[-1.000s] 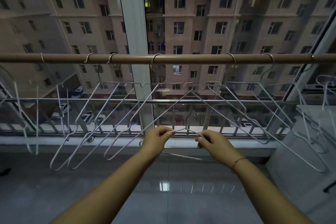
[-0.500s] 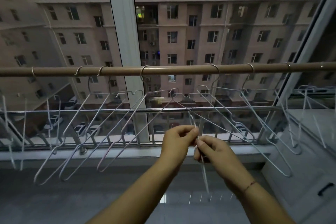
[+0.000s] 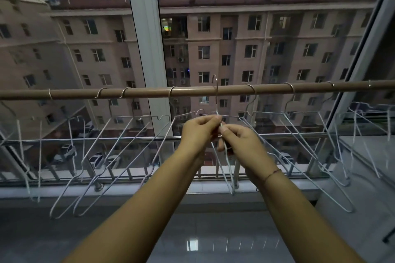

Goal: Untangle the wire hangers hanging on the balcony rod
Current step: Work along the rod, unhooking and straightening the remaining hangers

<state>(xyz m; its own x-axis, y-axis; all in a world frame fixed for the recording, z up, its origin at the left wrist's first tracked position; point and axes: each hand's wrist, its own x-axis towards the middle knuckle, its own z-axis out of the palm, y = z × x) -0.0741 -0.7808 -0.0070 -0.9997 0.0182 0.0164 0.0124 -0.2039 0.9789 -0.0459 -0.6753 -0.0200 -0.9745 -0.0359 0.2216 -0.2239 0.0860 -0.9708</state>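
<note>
Hangers (image 3: 132,147) hang crossed along the balcony rod (image 3: 192,92); left hand (image 3: 197,132) and right hand (image 3: 241,143) both pinch one white hanger's (image 3: 226,162) neck, hook poking above the rod; best lower it squarely onto bare rod between the neighbouring hooks.

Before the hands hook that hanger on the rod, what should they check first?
1. Both hands hold the hanger: ok. The left hand and right hand pinch its neck.
2. Hook above the rod: ok. The hook rises just over the rod.
3. Hook pointing the right way to catch the rod: cannot tell.
4. Free spot on the rod: ok. There is a gap between the neighbour hooks and.
5. Hanger body free of the others: cannot tell. Its wires hang close to the right-side hangers.
</note>
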